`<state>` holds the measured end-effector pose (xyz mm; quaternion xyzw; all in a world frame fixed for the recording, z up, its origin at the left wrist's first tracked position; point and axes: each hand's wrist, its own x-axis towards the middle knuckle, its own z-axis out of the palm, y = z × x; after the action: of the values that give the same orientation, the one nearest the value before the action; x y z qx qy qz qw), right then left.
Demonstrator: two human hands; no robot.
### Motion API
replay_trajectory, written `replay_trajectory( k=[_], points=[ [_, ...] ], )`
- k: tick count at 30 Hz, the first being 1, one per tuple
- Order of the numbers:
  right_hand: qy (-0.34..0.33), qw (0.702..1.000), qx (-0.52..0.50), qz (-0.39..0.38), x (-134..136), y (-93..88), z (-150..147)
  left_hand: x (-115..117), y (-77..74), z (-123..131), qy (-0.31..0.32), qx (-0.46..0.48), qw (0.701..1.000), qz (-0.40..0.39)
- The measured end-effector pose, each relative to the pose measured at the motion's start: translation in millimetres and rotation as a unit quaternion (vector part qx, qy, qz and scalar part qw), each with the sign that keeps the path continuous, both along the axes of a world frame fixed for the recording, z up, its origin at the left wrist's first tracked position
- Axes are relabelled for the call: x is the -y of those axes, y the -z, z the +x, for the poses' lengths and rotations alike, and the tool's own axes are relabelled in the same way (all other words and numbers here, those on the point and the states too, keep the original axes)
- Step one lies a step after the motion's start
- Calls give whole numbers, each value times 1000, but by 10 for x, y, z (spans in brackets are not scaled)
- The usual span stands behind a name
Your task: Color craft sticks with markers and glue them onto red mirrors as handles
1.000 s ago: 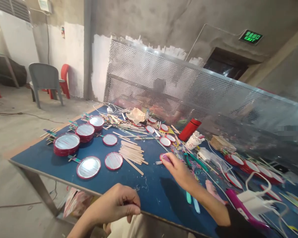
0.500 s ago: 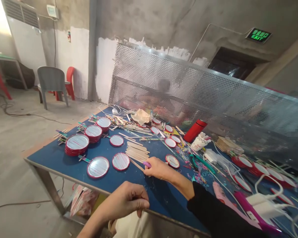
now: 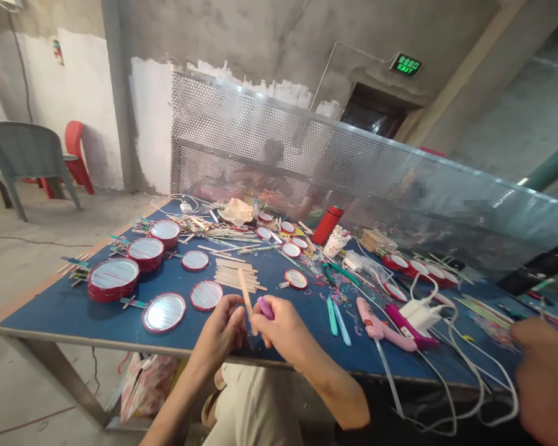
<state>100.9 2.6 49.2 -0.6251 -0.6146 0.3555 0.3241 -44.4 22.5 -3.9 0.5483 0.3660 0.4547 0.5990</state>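
Right hand (image 3: 278, 327): closed around a purple thing (image 3: 265, 308), rounded end poking out past the fingers, can't make out the rest of it
Stick: one flat wooden stick (image 3: 244, 291), tilted up between the two hands over the near edge of the table, its lower end at the right fingertips
Left hand (image 3: 225, 325): fingers curled in, right beside that stick; honestly can't tell if it's pinching it or just close
Stick pile: more plain sticks (image 3: 235, 274) lying loosely side by side on the blue table (image 3: 279, 306), just past the hands
Red-rimmed rounds: a loose disc (image 3: 207, 295) near the left hand, another disc (image 3: 164, 311) with a little stick handle left of it, plus a tall stack (image 3: 113, 279) further left
Small round: one small disc (image 3: 296, 279) lying past the right hand, pale bit at its edge
Glue gun side: pink glue gun (image 3: 376, 325) on its side, next to a magenta power strip (image 3: 411, 331) with white plugs (image 3: 418, 313) in it
Back of the table: red bottle (image 3: 328, 225) leaning in my view, patterned cup (image 3: 337, 241) beside it
Far right: somebody else's arm or hand (image 3: 546, 371), too blurry to say which
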Motion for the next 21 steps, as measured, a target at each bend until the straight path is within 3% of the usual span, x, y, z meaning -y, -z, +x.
replay_trajectory(
  k=[4, 9, 13, 17, 19, 21],
  points=[
    [33, 996, -80, -1, 246, 230, -114, 10, -27, -24, 23, -52, 998, 40],
    [71, 987, -144, 6, 477, 496, -89, 48, -9, -8, 47, -183, 978, 87],
    [166, 956, -235, 59, 586, 495, 122, 102, -30, 53, 29, -255, 962, 99],
    [248, 885, -326, 221, 481, 447, 478, 215, -74, 136, 9, -320, 942, 94],
    [272, 853, -355, 267, 383, 470, 628, 291, -93, 185, 13, -357, 929, 98],
    [259, 872, -315, 269, 299, 512, 708, 359, -104, 241, 17, -415, 902, 116]
  ],
)
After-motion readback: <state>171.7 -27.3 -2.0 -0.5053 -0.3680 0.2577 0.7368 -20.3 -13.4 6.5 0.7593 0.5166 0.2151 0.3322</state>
